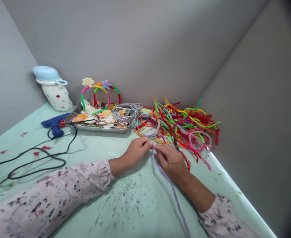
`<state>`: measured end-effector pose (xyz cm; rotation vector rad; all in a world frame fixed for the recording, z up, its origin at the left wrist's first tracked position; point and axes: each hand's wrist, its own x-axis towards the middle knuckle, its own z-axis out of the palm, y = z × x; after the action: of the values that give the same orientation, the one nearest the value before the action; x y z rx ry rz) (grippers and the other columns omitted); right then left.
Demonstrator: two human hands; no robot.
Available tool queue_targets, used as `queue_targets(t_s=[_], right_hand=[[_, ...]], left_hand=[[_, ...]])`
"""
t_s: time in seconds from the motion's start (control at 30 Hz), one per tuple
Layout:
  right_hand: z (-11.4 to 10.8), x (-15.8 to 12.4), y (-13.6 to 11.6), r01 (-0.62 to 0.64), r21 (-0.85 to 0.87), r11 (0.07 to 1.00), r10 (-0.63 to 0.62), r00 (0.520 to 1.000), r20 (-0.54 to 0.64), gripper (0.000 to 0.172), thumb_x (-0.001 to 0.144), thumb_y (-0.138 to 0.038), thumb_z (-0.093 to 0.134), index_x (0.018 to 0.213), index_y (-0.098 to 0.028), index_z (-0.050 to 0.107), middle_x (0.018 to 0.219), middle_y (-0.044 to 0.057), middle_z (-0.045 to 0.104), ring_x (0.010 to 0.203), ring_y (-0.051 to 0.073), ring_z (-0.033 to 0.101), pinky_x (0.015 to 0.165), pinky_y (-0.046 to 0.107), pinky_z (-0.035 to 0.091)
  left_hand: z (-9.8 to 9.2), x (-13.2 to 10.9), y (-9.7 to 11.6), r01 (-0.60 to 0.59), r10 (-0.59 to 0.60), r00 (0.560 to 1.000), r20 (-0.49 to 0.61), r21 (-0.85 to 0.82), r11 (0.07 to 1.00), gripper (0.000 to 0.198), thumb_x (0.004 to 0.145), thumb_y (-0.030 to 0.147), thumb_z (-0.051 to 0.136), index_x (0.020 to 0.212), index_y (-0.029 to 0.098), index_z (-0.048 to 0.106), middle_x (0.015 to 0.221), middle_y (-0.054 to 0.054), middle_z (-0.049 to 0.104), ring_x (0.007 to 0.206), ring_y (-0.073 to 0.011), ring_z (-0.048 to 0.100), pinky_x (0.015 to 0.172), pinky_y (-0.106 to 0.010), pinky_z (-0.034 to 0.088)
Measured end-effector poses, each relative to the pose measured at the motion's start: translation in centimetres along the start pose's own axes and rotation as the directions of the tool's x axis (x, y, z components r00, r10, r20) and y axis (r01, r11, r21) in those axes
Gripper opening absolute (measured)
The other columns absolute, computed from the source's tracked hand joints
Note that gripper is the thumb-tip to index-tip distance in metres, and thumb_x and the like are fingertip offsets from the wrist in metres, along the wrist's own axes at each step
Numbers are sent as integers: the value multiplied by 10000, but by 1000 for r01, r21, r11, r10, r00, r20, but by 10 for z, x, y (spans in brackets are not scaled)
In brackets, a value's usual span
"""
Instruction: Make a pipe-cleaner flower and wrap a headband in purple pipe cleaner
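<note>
Near the middle of the table, my left hand (138,150) is closed in a pinch on a thin wire ring (137,129). Beside it, fingertips almost touching, my right hand (171,160) pinches the upper end of a purple pipe cleaner (169,180) where it meets the ring. The rest of the pipe cleaner hangs down toward the front edge of the view. Part of the ring carries pink and purple wrapping, though the overlap with things behind makes its extent hard to tell.
A metal tray (103,129) holds shells, wire loops and two colourful rings. Behind my right hand lie many pipe cleaners (182,122) and a pink ring (190,140). Leftward are a blue glue gun (53,122), its black cable (36,169) and a bottle (57,96).
</note>
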<state>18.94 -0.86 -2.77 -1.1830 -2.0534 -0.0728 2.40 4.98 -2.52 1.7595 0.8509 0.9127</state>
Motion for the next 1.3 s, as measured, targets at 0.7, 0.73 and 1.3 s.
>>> queue_targets(t_s=[0.7, 0.73, 1.3], right_hand=[[0, -1, -1, -155, 62, 986, 160, 984, -78, 190, 862, -197, 534, 1019, -225, 638, 904, 30, 700, 798, 155, 655, 737, 279, 527], [0, -1, -1, -172, 51, 984, 176, 980, -92, 174, 854, -211, 552, 1005, -222, 638, 896, 29, 702, 784, 154, 656, 734, 275, 525], [0, -2, -4, -257, 86, 963, 264, 960, -92, 111, 853, -242, 542, 907, -221, 637, 805, 20, 692, 686, 153, 641, 665, 259, 512]], left_hand=[[1, -1, 0, 12, -12, 1000, 7, -47, 999, 274, 854, 331, 465, 635, 168, 450, 577, 45, 387, 571, -104, 357, 560, -237, 281], [1, -2, 1, 17, -16, 1000, 8, -55, 998, 274, 859, 334, 461, 641, 168, 455, 572, 46, 390, 563, -103, 358, 557, -236, 280], [3, -1, -2, -25, 28, 999, 39, -91, 996, 145, 807, 280, 549, 793, 138, 571, 700, 10, 548, 640, -102, 471, 590, -215, 361]])
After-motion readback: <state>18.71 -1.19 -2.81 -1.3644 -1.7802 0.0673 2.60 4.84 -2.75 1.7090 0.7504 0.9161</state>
